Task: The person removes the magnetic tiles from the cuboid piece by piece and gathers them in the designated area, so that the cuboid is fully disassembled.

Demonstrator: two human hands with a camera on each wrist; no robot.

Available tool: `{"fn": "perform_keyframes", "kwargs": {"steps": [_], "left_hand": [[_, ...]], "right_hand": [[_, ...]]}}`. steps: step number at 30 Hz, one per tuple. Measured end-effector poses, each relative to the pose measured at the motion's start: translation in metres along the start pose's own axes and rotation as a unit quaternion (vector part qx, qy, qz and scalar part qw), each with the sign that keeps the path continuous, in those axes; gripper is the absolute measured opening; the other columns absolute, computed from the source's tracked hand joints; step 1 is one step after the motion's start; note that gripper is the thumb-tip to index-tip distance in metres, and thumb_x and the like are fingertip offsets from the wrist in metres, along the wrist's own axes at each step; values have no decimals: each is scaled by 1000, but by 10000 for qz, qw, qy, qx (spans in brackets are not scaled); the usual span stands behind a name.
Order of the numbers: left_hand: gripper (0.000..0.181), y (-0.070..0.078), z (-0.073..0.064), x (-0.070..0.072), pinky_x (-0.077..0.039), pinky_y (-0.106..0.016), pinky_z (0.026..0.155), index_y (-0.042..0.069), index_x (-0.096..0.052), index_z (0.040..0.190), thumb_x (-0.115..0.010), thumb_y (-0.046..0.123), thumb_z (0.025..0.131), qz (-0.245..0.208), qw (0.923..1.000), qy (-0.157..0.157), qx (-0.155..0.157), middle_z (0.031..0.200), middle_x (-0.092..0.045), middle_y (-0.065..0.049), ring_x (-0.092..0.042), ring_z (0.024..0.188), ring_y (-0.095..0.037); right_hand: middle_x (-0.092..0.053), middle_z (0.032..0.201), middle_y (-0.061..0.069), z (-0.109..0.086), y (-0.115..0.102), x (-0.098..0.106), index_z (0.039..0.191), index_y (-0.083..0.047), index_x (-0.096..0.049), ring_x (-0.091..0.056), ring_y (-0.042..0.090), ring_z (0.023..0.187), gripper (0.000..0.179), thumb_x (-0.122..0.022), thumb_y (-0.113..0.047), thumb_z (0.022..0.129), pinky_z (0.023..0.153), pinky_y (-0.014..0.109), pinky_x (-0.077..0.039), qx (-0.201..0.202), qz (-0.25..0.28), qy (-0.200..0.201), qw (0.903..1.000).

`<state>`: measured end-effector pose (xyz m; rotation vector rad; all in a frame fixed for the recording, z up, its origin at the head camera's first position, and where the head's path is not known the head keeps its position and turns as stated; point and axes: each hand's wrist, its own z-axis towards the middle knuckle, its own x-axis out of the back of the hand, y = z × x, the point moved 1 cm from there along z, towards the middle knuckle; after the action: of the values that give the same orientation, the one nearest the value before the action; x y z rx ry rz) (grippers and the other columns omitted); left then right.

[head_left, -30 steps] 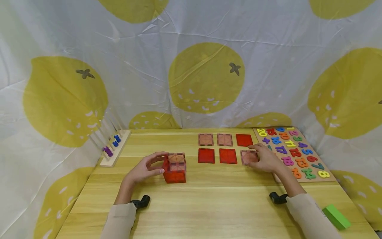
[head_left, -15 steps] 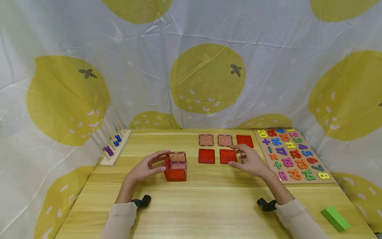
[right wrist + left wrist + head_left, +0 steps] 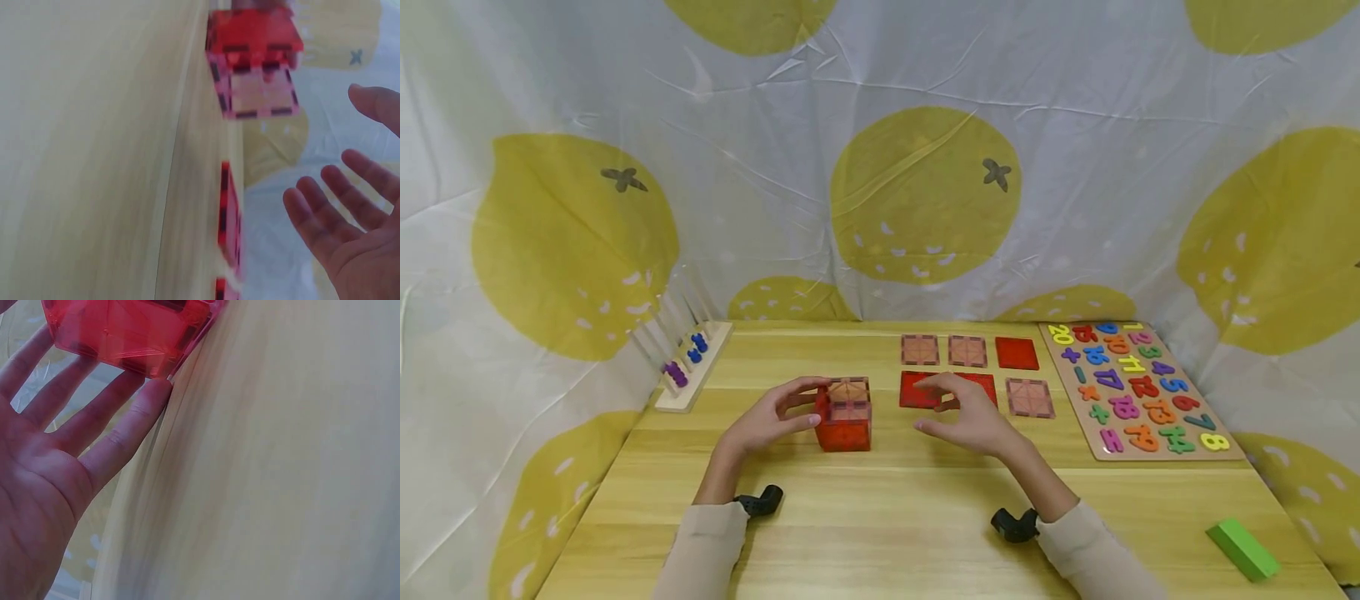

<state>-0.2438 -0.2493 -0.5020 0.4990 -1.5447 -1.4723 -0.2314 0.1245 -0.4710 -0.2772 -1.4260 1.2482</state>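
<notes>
Left of the table's middle stands an open-topped box of red and pink see-through magnetic tiles (image 3: 844, 435). My left hand (image 3: 772, 417) holds its left side, thumb near the front corner and fingers at the back; the left wrist view shows fingertips against the red wall (image 3: 125, 337). My right hand (image 3: 973, 414) holds nothing, its fingers spread and slightly bent, over the front row of loose tiles. It partly covers two red tiles (image 3: 912, 392); a pink tile (image 3: 1030, 397) lies right of them. Behind lie two more pink tiles (image 3: 920, 350) and a red tile (image 3: 1017, 353).
A board of coloured foam numbers (image 3: 1142, 392) lies at the back right. At the back left is a wooden base with upright rods (image 3: 696, 375) and blue and purple beads. A green block (image 3: 1243, 550) lies front right. A lemon-print curtain (image 3: 775, 167) hangs behind.
My right hand has moved left from the front-right pink tile, across the red tiles toward the box. That pink tile is uncovered now. My left hand stays on the box.
</notes>
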Motion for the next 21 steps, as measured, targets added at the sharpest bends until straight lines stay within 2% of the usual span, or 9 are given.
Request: {"fn": "perform_keyframes", "kwargs": {"steps": [5,9,15,21], "left_hand": [[58,-2,1,0,-53,-36,108,14,-47,153,-68,11,99,62,10000,37,-29,158,-46,-16,-47,141,-49],[58,-3,1,0,-54,-33,106,16,-49,152,-70,12,98,80,9998,129,100,158,-46,-14,-48,139,-49],[58,-3,0,0,-50,-54,109,19,-50,151,-70,14,98,55,9996,159,233,158,-46,-11,-48,140,-49],[57,0,0,0,-50,-57,108,18,-50,151,-70,17,98,93,9995,165,266,158,-46,-11,-47,140,-48]], "right_hand": [[-67,132,5,12,-13,-21,135,-19,-64,-66,34,120,49,-80,-33,91,98,45,-59,205,306,-263,9990],[-68,129,3,21,-20,-36,134,-17,-65,-66,35,118,48,-81,-30,91,98,43,-59,235,493,-409,9977],[-68,128,12,30,-24,-54,132,-12,-66,-66,34,115,47,-80,-32,91,95,39,-60,218,579,-550,9966],[-69,128,13,36,-23,-67,131,-9,-67,-67,24,112,47,-79,-32,91,94,40,-60,214,578,-651,9960]]}}
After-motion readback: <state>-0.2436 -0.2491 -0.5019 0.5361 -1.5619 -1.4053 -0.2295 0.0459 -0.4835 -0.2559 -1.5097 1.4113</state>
